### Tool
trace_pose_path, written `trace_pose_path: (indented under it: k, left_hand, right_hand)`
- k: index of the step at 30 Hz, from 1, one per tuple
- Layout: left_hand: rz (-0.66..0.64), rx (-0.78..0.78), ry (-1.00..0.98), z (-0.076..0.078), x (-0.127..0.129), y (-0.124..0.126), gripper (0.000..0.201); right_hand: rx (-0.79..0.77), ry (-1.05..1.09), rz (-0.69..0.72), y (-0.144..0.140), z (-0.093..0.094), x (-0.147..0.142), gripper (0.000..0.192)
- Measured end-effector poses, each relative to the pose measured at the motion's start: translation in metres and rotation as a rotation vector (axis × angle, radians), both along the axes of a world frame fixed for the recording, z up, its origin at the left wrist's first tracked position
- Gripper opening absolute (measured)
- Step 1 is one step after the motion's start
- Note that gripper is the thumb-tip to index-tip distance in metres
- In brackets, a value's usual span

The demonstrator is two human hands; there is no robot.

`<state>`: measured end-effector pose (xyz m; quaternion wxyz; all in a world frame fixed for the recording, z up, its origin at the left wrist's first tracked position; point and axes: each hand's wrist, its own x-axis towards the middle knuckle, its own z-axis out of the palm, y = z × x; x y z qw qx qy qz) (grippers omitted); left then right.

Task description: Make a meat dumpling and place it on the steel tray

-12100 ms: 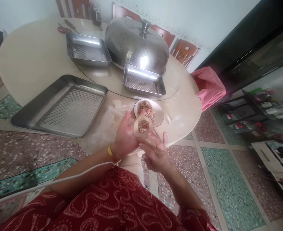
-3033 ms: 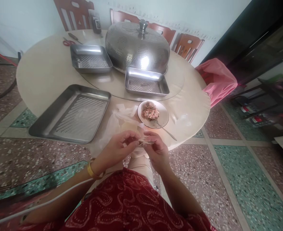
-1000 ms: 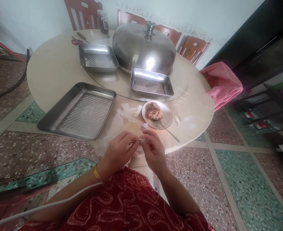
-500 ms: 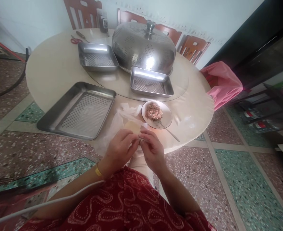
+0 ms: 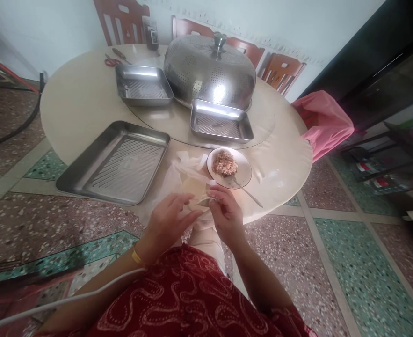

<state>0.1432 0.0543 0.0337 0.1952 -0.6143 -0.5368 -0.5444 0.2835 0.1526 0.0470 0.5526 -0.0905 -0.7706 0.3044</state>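
round cream table (image 5: 76,100) carries three steel trays: one big (image 5: 117,161), two small (image 5: 143,85) (image 5: 221,121), plus one perforated dome cover (image 5: 209,70) and one plate of filling (image 5: 229,167) with one spoon (image 5: 246,191). left hand (image 5: 169,220) and right hand (image 5: 225,213) both pinch one dumpling wrapper (image 5: 199,202) at the near edge, now lifted and spread wider than half a second ago.
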Motion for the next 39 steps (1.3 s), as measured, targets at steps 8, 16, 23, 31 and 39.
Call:
trace_pose_path:
  k: [8, 16, 23, 31, 39]
  left_hand:
    - [-0.641, -0.216, -0.799, 0.002, 0.015, 0.02, 0.031]
    - [-0.824, -0.209, -1.082, 0.009, 0.023, 0.031, 0.026]
    - [-0.845, -0.238, -1.071, 0.011, 0.025, 0.031, 0.019]
    - [-0.744, -0.255, -0.842, 0.012, 0.027, 0.033, 0.006]
    - [-0.716, -0.27, -0.677, 0.016, 0.029, 0.032, 0.005]
  right_hand:
    - [-0.215, -0.239, 0.315, 0.0, 0.02, 0.005, 0.029]
    - [-0.01, -0.19, 0.107, 0.007, 0.027, 0.024, 0.028]
    - [0.255, -0.244, -0.137, 0.009, 0.032, 0.035, 0.019]
    - [0.279, -0.274, -0.25, 0.011, 0.034, 0.034, 0.008]
    - [0.209, -0.222, -0.188, 0.013, 0.033, 0.025, 0.005]
